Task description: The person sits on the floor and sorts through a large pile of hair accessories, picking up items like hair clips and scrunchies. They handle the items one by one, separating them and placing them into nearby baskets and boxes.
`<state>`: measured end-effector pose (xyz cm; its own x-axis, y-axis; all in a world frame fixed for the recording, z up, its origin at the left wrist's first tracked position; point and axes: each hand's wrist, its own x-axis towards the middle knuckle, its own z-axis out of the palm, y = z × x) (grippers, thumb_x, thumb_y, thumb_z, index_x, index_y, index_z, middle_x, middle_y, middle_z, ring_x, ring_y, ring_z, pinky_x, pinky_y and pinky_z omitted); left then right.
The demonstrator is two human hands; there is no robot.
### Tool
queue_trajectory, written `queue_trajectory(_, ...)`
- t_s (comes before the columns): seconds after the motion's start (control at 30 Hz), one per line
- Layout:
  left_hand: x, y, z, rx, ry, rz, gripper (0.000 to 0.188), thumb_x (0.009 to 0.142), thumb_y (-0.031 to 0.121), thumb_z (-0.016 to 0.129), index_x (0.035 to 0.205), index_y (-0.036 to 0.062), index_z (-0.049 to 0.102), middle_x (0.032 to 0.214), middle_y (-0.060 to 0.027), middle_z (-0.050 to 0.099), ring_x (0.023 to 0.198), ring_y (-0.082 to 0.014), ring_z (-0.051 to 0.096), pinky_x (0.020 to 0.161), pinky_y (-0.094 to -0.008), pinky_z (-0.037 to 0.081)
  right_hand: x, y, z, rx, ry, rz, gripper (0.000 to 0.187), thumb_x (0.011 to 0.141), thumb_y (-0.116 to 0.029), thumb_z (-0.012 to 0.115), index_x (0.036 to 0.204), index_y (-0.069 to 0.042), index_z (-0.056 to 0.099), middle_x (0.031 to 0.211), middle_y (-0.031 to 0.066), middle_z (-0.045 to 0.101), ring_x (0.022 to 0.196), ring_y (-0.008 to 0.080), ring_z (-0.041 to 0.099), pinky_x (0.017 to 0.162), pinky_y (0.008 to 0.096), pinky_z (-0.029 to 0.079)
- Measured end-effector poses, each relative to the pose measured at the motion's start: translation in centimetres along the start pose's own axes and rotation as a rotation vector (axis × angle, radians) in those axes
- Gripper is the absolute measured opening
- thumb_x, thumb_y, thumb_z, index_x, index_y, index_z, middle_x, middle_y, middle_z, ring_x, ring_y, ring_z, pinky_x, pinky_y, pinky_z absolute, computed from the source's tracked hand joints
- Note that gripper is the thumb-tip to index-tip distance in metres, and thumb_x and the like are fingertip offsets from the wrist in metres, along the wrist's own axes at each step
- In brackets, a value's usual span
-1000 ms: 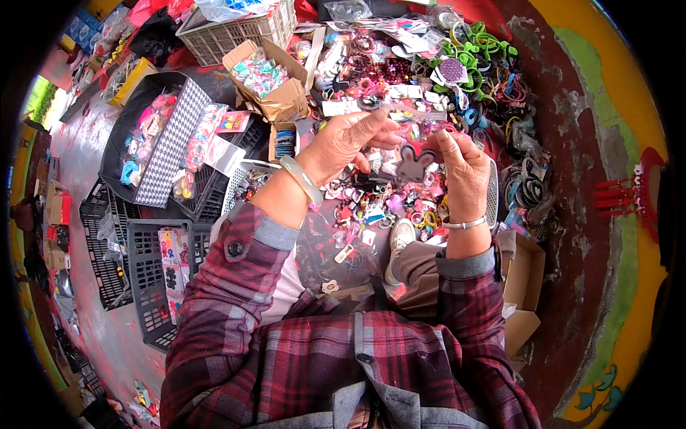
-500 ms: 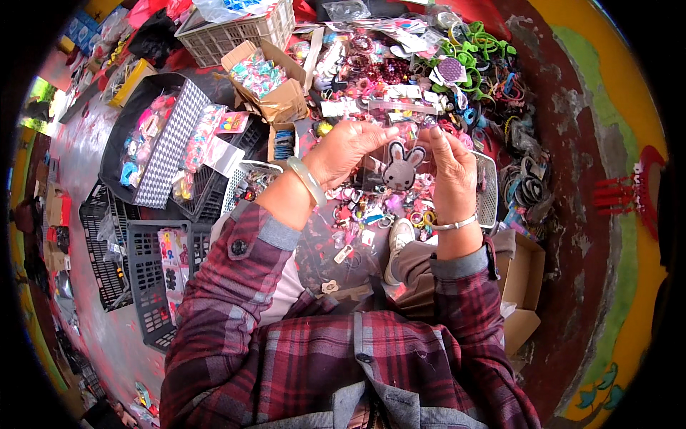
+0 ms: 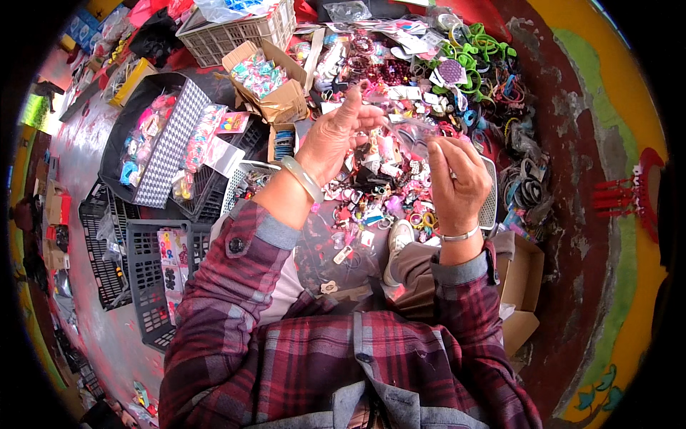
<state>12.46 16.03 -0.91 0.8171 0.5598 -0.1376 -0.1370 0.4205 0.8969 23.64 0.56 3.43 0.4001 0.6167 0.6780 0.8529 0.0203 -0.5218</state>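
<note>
Right hand [image 3: 459, 175], at two o'clock, pinches clear plastic [image 3: 416, 134], seemingly mid-handling; left hand [image 3: 331, 143], twelve, gapes; next move likely needs delicacy.

- a storeroom or sorting spot for small goods; which, i cannot tell
- a broad heap of trinkets [image 3: 432, 107], green bands [image 3: 475, 53] among them
- a dark plastic crate [image 3: 146, 286] and a cardboard box [image 3: 284, 111], both holding goods
- a worn, paint-streaked floor [image 3: 100, 336]
</note>
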Motion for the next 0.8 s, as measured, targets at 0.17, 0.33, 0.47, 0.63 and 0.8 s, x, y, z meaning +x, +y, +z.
queue_trajectory(0.17,0.1,0.5,0.1,-0.039,0.063,0.082,0.073,0.074,0.072,0.044,0.095,0.0038,0.061,0.094,-0.0077,0.064,0.094,-0.0132,0.055,0.081,-0.0284,0.038,-0.2,0.9,0.8,0.108,-0.036,0.105,0.009,0.076,-0.008,0.063,0.078,0.0,0.065,0.073,0.0118,0.063,0.067,0.0242,0.061,0.061,0.0287,0.047)
queue_trajectory(0.33,0.0,0.2,-0.3,-0.04,0.07,0.083,0.076,0.074,0.072,0.043,0.1,0.0025,0.058,0.099,-0.0089,0.062,0.096,-0.0143,0.055,0.086,-0.0283,0.036,-0.4,-0.4,0.5,0.113,-0.137,0.196,0.011,0.079,-0.01,0.062,0.082,0.0,0.064,0.073,0.0102,0.064,0.063,0.0189,0.061,0.056,0.0261,0.045)
queue_trajectory(0.47,0.2,0.2,-0.1,-0.1,-0.013,0.093,0.077,0.074,0.07,0.047,0.107,0.0003,0.054,0.102,-0.0112,0.059,0.098,-0.017,0.055,0.088,-0.0302,0.037,-1.2,1.7,1.3,0.718,-0.071,0.594,0.016,0.086,-0.014,0.057,0.085,0.0,0.064,0.078,0.0063,0.065,0.069,0.0135,0.062,0.059,0.0233,0.045)
queue_trajectory(0.63,0.2,0.0,-0.9,-0.251,-0.277,-0.039,0.063,0.08,0.055,0.053,0.111,-0.0004,0.051,0.102,-0.0104,0.06,0.093,-0.0166,0.058,0.077,-0.0275,0.046,-1.0,1.7,1.1,1.029,-0.101,0.784,0.019,0.088,-0.018,0.053,0.089,-0.002,0.063,0.082,0.0064,0.065,0.072,0.0123,0.061,0.062,0.0215,0.045)
queue_trajectory(0.8,-0.5,0.7,0.4,-0.151,-0.27,-0.027,0.032,0.085,0.025,0.059,0.106,0.0008,0.057,0.092,-0.0069,0.064,0.08,-0.0107,0.061,0.064,-0.0201,0.048,-1.1,1.9,1.1,1.056,-0.132,0.818,0.02,0.088,-0.019,0.053,0.088,-0.002,0.063,0.082,0.0077,0.065,0.071,0.0128,0.061,0.061,0.0224,0.046)
